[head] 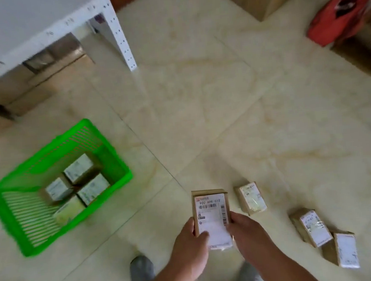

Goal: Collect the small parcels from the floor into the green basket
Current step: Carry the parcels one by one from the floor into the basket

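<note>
- A small parcel (212, 217) is held above the tiled floor (200, 116) by both hands, label up, its long axis running near to far, away from the person.
- The left hand (188, 243) is closed on the parcel's near left edge, thumb laid over the label; the right hand (247, 232) is closed on the near right edge, its fingers (233, 219) wrapped round the side.
- The green basket (11, 188) stands on the floor well to the left and a little farther off, so the left hand is judged the nearer for the drop.
- Four parcels appear to lie inside the basket already; blur prevents a firm count.
- Three parcels are left on the floor to the right: one (251, 198) just beside the held parcel, and two more (312, 227) (346, 250) lying together farther right.
- A leftward carry over the basket's near rim is judged to be the coming move.
</note>
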`<state>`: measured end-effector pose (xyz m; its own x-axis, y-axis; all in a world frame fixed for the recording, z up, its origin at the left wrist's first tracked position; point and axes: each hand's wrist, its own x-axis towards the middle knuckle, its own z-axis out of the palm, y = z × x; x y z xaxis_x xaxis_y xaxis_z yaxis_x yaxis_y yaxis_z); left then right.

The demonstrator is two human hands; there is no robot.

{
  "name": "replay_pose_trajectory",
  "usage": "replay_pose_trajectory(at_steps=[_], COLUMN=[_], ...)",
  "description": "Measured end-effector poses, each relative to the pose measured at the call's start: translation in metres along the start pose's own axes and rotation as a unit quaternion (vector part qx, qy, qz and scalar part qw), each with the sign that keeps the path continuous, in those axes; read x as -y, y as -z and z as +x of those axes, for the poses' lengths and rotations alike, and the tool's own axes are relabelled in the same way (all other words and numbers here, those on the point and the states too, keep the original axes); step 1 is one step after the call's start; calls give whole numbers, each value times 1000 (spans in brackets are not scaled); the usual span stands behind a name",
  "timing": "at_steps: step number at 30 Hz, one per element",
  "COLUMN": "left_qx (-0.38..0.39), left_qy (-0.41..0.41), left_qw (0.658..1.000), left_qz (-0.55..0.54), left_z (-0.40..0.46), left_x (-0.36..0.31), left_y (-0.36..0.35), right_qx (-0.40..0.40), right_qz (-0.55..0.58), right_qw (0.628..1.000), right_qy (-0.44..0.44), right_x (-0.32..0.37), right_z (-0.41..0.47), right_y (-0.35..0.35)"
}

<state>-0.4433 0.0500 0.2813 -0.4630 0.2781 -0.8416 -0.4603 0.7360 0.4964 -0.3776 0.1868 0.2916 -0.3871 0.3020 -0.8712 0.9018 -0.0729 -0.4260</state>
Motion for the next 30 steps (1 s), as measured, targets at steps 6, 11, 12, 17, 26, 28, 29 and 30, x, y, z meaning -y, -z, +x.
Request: replay_pose_trajectory(at_steps=[6,11,12,17,26,28,29,30], left_qx=[-59,-78,-85,-124,-131,-133,-134,-136], left_qy=[-10,-17,-20,2,48,58,63,69], left_qw=[995,979,974,958,949,948,948,947], left_qz=[-84,-185,-207,-257,-284,-282,-283,-283], left_z=[-38,-57,-58,-46,4,20,31,43], left_x=[12,37,43,60,39,32,30,29], left_y=[141,226,239,286,330,337,340,343], right_qx=[32,56,62,86,119,124,125,124], right_qz=[-36,-82,-92,-132,-156,-148,-145,-146], right_qw=[997,991,990,983,977,978,979,979], right_qy=[67,84,87,93,86,81,76,71], right_x=[118,180,189,223,279,291,296,300], right_z=[-49,-67,-67,-55,5,22,33,44], right_y=[-97,-172,-186,-236,-259,-262,-264,-267])
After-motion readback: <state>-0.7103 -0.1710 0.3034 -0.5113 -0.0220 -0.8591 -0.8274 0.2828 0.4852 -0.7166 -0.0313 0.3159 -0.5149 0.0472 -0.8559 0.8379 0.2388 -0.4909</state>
